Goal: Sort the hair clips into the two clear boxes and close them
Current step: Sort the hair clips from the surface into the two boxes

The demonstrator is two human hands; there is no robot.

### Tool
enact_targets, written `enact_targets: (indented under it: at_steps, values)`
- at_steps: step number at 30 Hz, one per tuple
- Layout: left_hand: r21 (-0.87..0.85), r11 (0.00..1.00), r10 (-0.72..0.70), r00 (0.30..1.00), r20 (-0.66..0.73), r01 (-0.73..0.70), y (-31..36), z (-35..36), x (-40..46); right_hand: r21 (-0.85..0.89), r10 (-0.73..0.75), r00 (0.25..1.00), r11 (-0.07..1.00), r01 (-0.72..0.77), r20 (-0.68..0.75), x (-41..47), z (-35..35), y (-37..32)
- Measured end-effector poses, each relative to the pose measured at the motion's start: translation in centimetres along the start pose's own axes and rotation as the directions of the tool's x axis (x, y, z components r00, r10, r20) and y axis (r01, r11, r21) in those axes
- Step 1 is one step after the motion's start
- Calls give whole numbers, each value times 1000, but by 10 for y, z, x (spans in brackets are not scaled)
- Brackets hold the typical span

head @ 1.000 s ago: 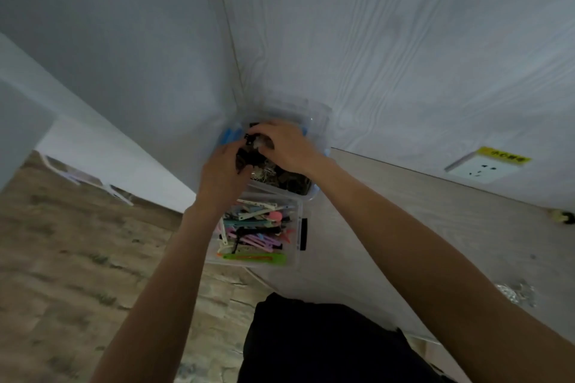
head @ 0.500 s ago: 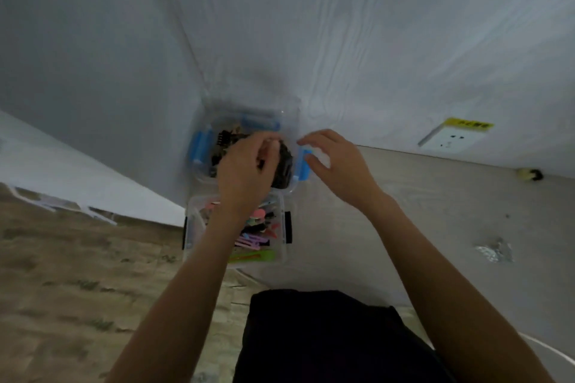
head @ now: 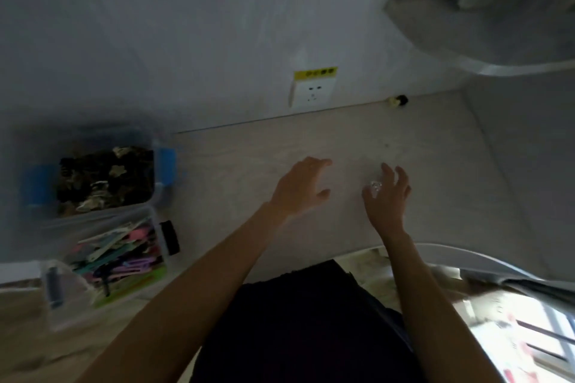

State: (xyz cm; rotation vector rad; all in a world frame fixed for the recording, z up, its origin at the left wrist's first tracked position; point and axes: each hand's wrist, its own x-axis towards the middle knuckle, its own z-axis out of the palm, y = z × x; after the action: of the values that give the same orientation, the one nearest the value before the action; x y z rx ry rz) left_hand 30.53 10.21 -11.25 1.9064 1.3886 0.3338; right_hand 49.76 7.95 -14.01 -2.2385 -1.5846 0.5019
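Two clear boxes stand at the table's left end. The far box (head: 161,165) has blue latches and holds dark and metallic clips. The near box (head: 157,228) has black latches and holds several pastel clips (head: 115,250). Both look uncovered. My left hand (head: 300,186) hovers over the middle of the table, fingers spread and holding nothing. My right hand (head: 389,196) is just to its right, fingers spread, over a small shiny clear clip (head: 376,186) that lies on the table by my thumb.
A wall socket (head: 314,90) with a yellow label sits above the table's back edge. A small yellow and black object (head: 397,100) lies at the back. A grey shelf (head: 466,28) hangs at the upper right. The light wooden table (head: 249,158) spreads between boxes and hands.
Both hands have left the far box and moved right to the middle of the table. The view has swung right, so the boxes now sit at the far left.
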Motion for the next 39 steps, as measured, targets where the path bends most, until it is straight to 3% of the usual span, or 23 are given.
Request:
enact_targets:
  at_steps: [5,7,12,16,21,27,34,39]
  values:
    - [-56,996,-61,998,11,62,13,41,31,298,-170,946,951,84,276,15,-9,12]
    - [-86,993,-89,995,-38,86,14,53,40,303,-242,931,940,156,272,33,-20,17]
    - [-46,992,-120,975,-188,113,13,70,56,64,-295,943,955,289,156,122,-37,37]
    - [-6,987,-159,958,-237,162,11,70,62,-86,-235,954,963,254,186,183,-33,34]
    - [-3,982,-184,943,-279,191,0,63,61,-148,-260,935,942,300,243,216,-17,27]
    - [48,993,116,983,-146,-110,9,66,64,-225,-441,865,842,491,239,178,-8,39]
    - [55,998,-32,991,-129,39,0,54,56,-96,-332,915,928,361,229,73,2,37]
    - [6,984,-170,955,-245,177,-30,29,23,31,-350,864,931,364,363,33,5,5]
